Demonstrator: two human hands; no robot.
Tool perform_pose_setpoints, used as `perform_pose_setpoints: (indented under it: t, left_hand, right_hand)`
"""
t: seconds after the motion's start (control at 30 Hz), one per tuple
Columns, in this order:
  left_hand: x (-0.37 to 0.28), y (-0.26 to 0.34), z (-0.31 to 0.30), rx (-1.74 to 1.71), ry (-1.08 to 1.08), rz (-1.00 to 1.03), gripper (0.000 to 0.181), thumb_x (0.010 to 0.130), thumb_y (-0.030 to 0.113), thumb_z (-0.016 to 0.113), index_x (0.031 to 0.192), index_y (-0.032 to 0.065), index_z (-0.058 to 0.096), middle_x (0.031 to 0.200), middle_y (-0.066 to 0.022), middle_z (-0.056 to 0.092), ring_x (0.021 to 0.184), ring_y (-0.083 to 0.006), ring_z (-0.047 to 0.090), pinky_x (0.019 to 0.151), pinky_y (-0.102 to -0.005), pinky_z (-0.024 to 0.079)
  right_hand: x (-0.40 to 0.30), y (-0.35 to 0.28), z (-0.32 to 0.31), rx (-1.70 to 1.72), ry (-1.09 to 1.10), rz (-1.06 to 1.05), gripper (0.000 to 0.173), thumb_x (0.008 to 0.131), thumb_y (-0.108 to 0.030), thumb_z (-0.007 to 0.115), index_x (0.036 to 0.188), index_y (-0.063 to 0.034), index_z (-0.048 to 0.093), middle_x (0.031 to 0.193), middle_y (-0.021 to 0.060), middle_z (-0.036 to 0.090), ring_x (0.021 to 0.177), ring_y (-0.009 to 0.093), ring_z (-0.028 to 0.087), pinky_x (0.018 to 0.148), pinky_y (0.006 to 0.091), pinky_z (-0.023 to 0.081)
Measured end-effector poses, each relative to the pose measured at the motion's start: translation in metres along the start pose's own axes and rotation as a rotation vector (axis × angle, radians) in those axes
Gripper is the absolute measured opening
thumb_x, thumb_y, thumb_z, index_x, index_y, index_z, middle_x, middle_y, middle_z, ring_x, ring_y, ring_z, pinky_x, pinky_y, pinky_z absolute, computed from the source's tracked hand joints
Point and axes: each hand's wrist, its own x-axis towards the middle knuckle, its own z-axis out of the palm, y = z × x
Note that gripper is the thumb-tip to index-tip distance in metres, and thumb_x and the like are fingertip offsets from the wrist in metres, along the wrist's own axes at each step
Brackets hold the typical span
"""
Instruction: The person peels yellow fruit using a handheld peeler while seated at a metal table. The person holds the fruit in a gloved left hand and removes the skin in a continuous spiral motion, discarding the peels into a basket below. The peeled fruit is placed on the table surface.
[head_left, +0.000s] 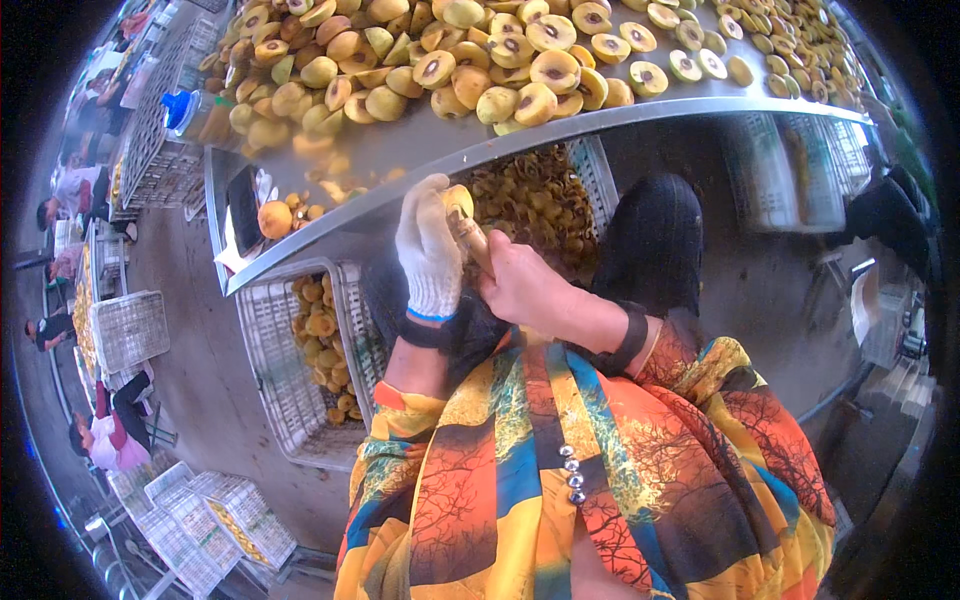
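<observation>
My left hand (431, 251), in a white knit glove, holds a halved yellow fruit (457, 201) just off the metal table's edge. My bare right hand (525, 281) grips the wooden handle of a small tool (472, 241), whose end meets the cut fruit; its working tip is hidden. Beyond the hands, many halved fruits (555, 69) with brown centres lie heaped on the metal table (442, 139). Below the hands a crate (592, 176) holds a mass of brownish scraps (525, 202).
A white plastic crate (270, 375) with fruit stands at lower left. On the table's left corner are a dark flat object (241, 210) and a whole orange fruit (275, 220); a blue-capped bottle (196, 116) stands behind. People (112, 442) and stacked crates (217, 517) are farther left.
</observation>
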Motion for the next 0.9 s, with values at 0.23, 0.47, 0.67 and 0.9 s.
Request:
perform_pose_setpoints:
  t: [0.23, 0.47, 0.67, 0.9]
  left_hand:
    - [0.016, 0.008, -0.016, -0.087, -0.325, -0.273, 0.029, 0.088, 0.024, 0.047, 0.094, -0.0003, 0.061, 0.08, -0.0067, 0.06, 0.069, -0.0117, 0.054, 0.062, -0.022, 0.044]
    - [0.002, -0.013, 0.001, -0.41, -0.072, -0.1, 0.032, 0.092, 0.027, 0.049, 0.109, -0.0007, 0.053, 0.096, -0.0153, 0.06, 0.076, -0.0247, 0.063, 0.057, -0.0331, 0.055]
    - [0.009, -0.003, -0.003, -0.65, -0.167, -0.416, 0.032, 0.09, 0.034, 0.05, 0.095, 0.0033, 0.057, 0.086, -0.0138, 0.062, 0.067, -0.0248, 0.062, 0.052, -0.0327, 0.052]
    - [0.015, -0.004, -0.007, -0.728, -0.308, -0.587, 0.033, 0.088, 0.038, 0.052, 0.092, 0.0054, 0.057, 0.081, -0.0129, 0.063, 0.061, -0.0229, 0.059, 0.052, -0.0306, 0.05]
  right_hand:
    - [0.001, -0.008, -0.02, 0.111, -0.248, 0.174, 0.022, 0.078, -0.009, 0.05, 0.09, 0.0077, 0.044, 0.064, 0.0217, 0.057, 0.058, 0.033, 0.06, 0.051, 0.0389, 0.047]
    - [0.003, -0.014, -0.012, 0.574, -0.238, 0.237, 0.015, 0.077, -0.008, 0.05, 0.083, 0.0045, 0.044, 0.053, 0.0078, 0.051, 0.039, 0.015, 0.051, 0.034, 0.0297, 0.041]
    - [0.003, -0.019, -0.014, 0.759, -0.391, 0.42, 0.009, 0.082, -0.009, 0.05, 0.087, -0.0037, 0.045, 0.058, -0.0001, 0.047, 0.042, 0.008, 0.045, 0.037, 0.0245, 0.039]
    - [0.002, -0.021, -0.012, 1.038, -0.461, 0.509, 0.008, 0.083, -0.008, 0.049, 0.085, -0.0086, 0.042, 0.06, 0.0005, 0.043, 0.039, 0.007, 0.04, 0.033, 0.0246, 0.035]
